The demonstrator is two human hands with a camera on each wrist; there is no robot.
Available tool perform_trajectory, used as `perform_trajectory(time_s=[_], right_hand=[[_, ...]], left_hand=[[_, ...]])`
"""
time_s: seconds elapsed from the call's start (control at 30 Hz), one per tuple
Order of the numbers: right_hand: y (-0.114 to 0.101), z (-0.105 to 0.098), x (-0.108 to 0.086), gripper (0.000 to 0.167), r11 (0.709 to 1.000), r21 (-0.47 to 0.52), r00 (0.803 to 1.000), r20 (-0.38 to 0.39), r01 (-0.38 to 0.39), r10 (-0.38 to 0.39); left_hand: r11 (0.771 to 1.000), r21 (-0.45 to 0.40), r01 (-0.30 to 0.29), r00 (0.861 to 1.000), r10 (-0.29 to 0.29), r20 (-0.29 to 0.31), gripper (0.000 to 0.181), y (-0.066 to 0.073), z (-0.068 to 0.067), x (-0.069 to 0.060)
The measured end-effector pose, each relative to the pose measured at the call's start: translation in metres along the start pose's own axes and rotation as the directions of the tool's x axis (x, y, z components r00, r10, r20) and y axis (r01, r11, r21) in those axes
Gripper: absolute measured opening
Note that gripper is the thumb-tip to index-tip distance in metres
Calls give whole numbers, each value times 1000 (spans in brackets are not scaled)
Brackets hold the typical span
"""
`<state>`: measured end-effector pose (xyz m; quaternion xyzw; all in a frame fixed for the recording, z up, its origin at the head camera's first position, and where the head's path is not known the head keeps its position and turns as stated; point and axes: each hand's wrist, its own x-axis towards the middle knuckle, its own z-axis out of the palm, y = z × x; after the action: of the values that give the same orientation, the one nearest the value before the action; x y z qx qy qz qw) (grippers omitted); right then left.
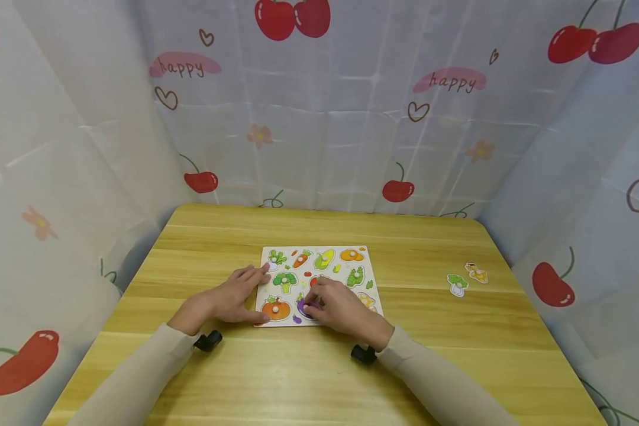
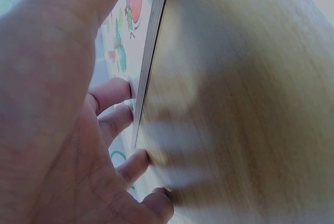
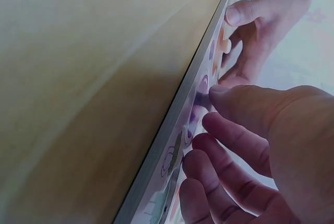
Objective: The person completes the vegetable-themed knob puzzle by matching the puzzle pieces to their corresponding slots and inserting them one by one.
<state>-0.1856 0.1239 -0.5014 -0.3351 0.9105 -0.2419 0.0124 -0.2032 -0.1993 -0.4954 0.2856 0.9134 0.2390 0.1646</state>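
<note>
A vegetable peg puzzle board (image 1: 309,285) lies flat on the table. My left hand (image 1: 234,296) rests at its left side, fingers spread over the edge and thumb on the near-left corner. In the left wrist view, two fingertips (image 2: 121,89) touch the board while the others reach past its edge. My right hand (image 1: 341,305) pinches the purple eggplant piece (image 1: 300,303) by its knob at the near middle of the board, partly hiding the piece and the tomato (image 1: 313,281). A pumpkin piece (image 1: 275,309) sits to its left, a broccoli piece (image 1: 284,282) behind that.
Two loose pieces lie on the table at the right: a green-and-white cabbage piece (image 1: 457,285) and a yellow-brown piece (image 1: 477,273). The wooden table (image 1: 426,355) has cherry-print curtains (image 1: 319,148) at its back and sides.
</note>
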Motion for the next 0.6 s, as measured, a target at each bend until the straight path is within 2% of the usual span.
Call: perform_trajectory(time_s=[0.3, 0.6], right_hand=[[5, -9, -5, 14, 999, 24, 999, -36, -24, 25], [21, -22, -13, 10, 994, 26, 990, -84, -108, 110]], left_hand=[[1000, 5, -2, 1000, 2, 0, 103, 1, -1, -1], [1000, 6, 8, 1000, -8, 7, 105, -2, 1, 1]])
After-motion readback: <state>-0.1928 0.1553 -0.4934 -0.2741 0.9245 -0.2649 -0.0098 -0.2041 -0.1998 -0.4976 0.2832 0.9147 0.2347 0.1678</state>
